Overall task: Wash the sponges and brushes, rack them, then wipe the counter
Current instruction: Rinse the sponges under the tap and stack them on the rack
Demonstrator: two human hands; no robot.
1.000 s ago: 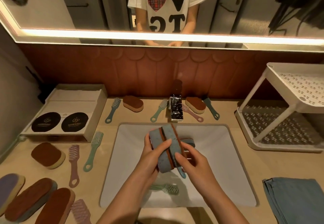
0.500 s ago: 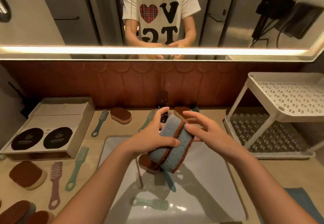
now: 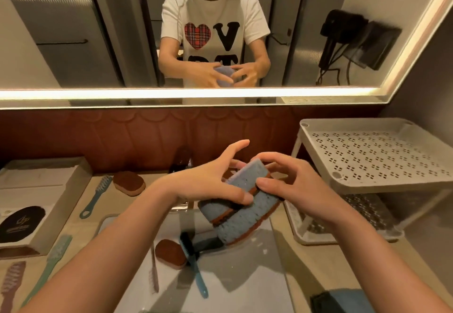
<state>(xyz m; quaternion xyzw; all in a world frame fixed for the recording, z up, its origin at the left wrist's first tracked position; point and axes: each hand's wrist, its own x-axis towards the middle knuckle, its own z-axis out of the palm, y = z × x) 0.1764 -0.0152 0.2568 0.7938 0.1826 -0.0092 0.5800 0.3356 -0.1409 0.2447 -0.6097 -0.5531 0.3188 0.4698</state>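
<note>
Two blue sponges (image 3: 241,208) with brown scouring backs are pressed together, held above the white sink (image 3: 264,285). My left hand (image 3: 210,181) holds them from the left, thumb across the front and fingers spread behind. My right hand (image 3: 291,185) pinches the upper sponge from the right. In the basin lie a brown sponge (image 3: 170,254), a blue brush (image 3: 193,263) and a pink brush (image 3: 154,276). The white two-tier rack (image 3: 372,158) stands just right of my hands.
On the counter to the left are a brown sponge (image 3: 128,182), a blue brush (image 3: 96,196), a green brush (image 3: 52,260), a pink brush (image 3: 11,283) and an open box (image 3: 46,202). A blue cloth (image 3: 348,300) lies at the bottom right. The faucet is behind my hands.
My hands have lifted the paired sponges up out of the basin and toward the rack. The view has tilted up, showing more mirror.
</note>
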